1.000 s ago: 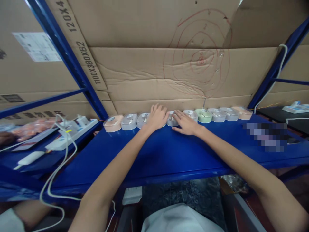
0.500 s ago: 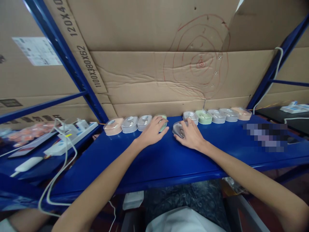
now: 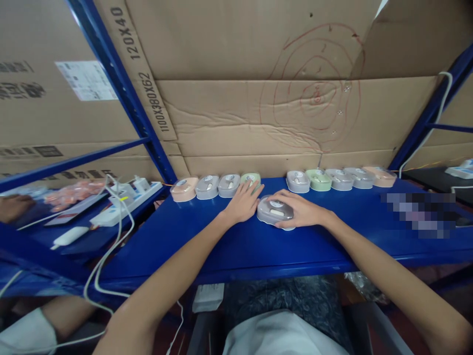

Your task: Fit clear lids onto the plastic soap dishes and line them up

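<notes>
A row of small cases lines the back of the blue desk (image 3: 229,246) against the cardboard (image 3: 258,118): a peach case (image 3: 184,190), two grey cases (image 3: 207,187) and a green case (image 3: 250,180) to the left, then a gap, then five more (image 3: 340,179) to the right. A power strip (image 3: 125,203) with white cables (image 3: 107,256) lies on the lower shelf to the left, beyond a slanted blue post (image 3: 125,93). Another person's hand (image 3: 13,207) shows at the far left edge.

The right hand (image 3: 303,213) holds a grey case (image 3: 275,212) out in front of the gap, its grip curled loosely round the case's right side and near edge, the case resting on the desk. The left hand (image 3: 244,202) lies flat with its grip spread, fingertips on the green case, and sits just beside the grey case's left side.

The desk between the hands and its front edge is bare blue surface, as is the stretch to the left in front of the row.
</notes>
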